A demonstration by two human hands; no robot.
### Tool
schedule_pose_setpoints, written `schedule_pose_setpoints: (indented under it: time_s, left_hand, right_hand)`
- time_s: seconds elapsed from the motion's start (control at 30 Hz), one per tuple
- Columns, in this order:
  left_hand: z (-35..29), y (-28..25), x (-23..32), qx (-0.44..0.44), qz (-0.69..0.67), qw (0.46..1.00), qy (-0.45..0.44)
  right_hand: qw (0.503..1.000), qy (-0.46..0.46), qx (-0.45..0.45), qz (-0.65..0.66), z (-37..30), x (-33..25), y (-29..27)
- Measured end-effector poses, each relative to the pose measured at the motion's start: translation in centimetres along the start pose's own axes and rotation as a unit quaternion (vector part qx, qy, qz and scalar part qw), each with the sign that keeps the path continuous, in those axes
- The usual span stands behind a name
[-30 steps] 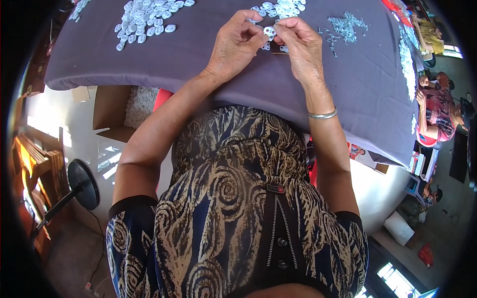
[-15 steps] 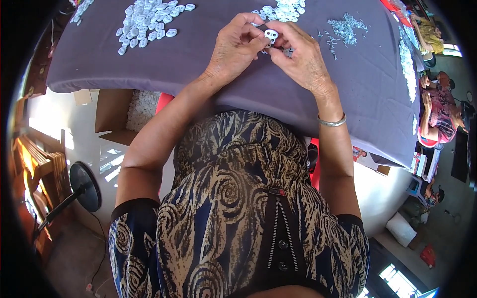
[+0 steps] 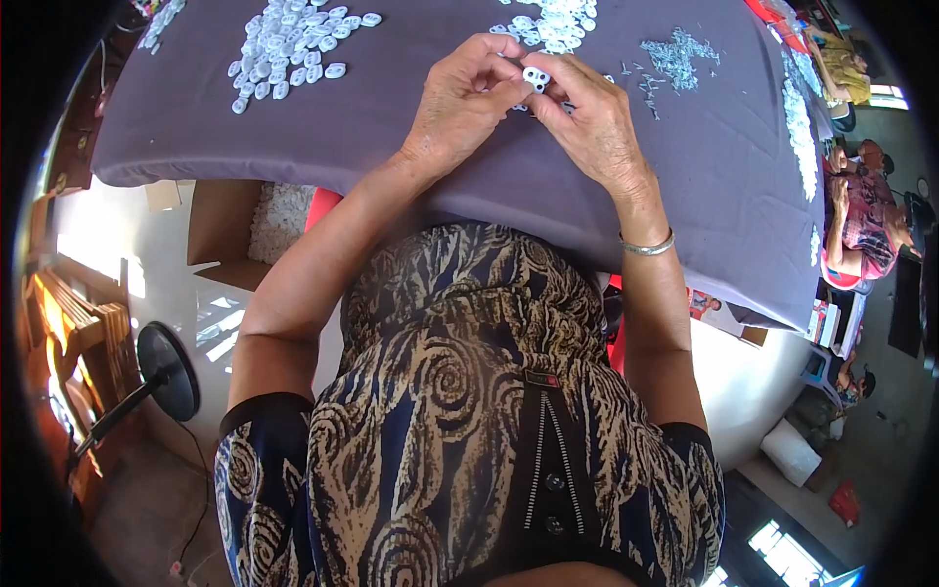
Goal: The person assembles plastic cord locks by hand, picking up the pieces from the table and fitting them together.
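Observation:
My left hand point(image 3: 466, 100) and my right hand point(image 3: 589, 115) meet above the far part of the table. Between their fingertips is a small white plastic piece point(image 3: 535, 76) with dark holes in it. Both hands pinch it, thumbs and forefingers closed around its sides. Fingers cover part of the piece, so its whole shape cannot be made out. Just beyond my hands lies a heap of white plastic pieces point(image 3: 558, 27). To the left spreads a larger pile of oval white pieces point(image 3: 284, 44). Right of my right hand is a scatter of small silvery screws or pins point(image 3: 677, 61).
A dark grey cloth point(image 3: 323, 132) covers the table. Beneath its left edge stands an open cardboard box point(image 3: 220, 225) with white bits inside. More white pieces point(image 3: 799, 137) line the table's right edge, where another person point(image 3: 866, 210) sits. A black round-based stand point(image 3: 168, 370) is at the lower left.
The white piece has turned between my fingertips and sits slightly lower, with its holes facing differently. My hands stay together in nearly the same place.

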State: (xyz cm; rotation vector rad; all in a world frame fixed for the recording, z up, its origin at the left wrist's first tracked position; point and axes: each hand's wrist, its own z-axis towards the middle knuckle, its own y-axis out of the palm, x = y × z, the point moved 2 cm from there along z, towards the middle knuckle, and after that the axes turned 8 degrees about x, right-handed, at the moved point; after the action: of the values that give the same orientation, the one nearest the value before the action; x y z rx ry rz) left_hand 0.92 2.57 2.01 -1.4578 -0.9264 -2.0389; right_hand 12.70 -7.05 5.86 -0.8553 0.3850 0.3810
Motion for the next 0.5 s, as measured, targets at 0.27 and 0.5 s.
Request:
schedule_pose_setpoints:
  time_s: [0.27, 0.5]
  left_hand:
    - [0.0, 0.0, 1.3, -0.007, 0.007, 0.999, -0.048]
    - [0.3, -0.1, 0.1, 0.002, 0.015, 1.000, -0.007]
  right_hand:
    - [1.000, 0.017, 0.011, 0.010, -0.2, 0.2, -0.1]
    - [1.000, 0.010, 0.011, 0.004, -0.5, 0.0, 0.3]
